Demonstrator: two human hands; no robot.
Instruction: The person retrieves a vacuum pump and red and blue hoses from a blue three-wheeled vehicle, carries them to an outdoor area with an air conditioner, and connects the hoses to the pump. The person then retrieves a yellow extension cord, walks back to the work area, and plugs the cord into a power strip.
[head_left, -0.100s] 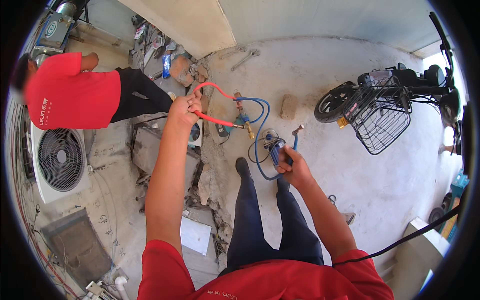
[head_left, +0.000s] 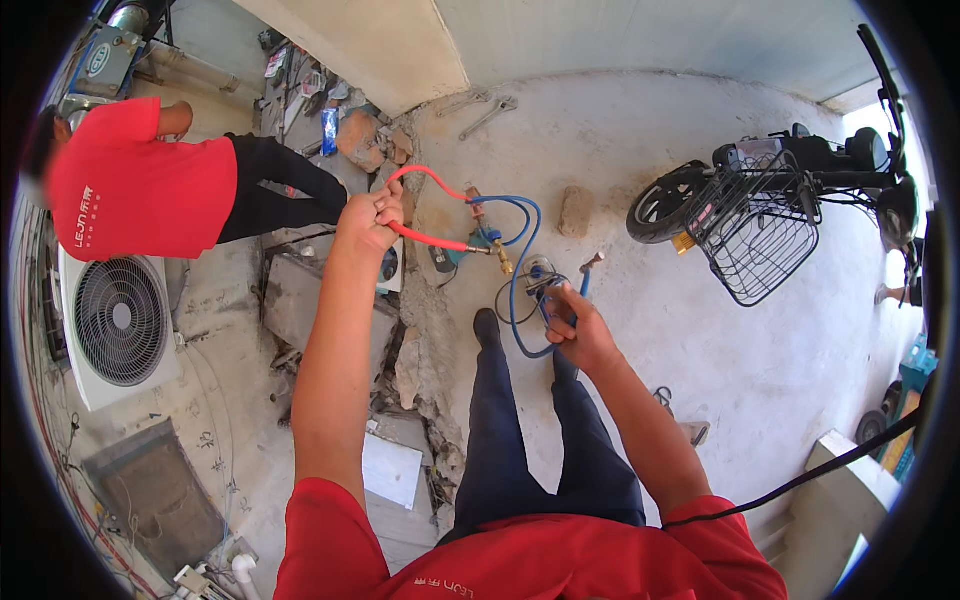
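My left hand [head_left: 372,218] is closed round a red hose [head_left: 432,237], which loops up and over to the right. The hose's lower end carries a brass fitting [head_left: 503,261]. My right hand [head_left: 582,334] grips a blue hose [head_left: 532,352] between thumb and fingers. One end of this hose sticks up past the hand with a copper-coloured metal piece [head_left: 592,262] on it. The rest curves up to where it meets the red one at a reddish metal connector [head_left: 474,204]. Partly hidden behind my right hand, a blue device [head_left: 540,275] with a black cord stands on the floor.
A co-worker in a red shirt [head_left: 150,185] stands at the left, above an outdoor fan unit [head_left: 122,318]. Broken concrete and rubble [head_left: 362,142] lie left of my feet. Wrenches [head_left: 488,116], a brick [head_left: 576,211] and a black bike with a wire basket [head_left: 765,235] are farther off.
My right hand has shifted very slightly left, and the blue hose's metal end has moved left with it. My left hand stays on the red hose.
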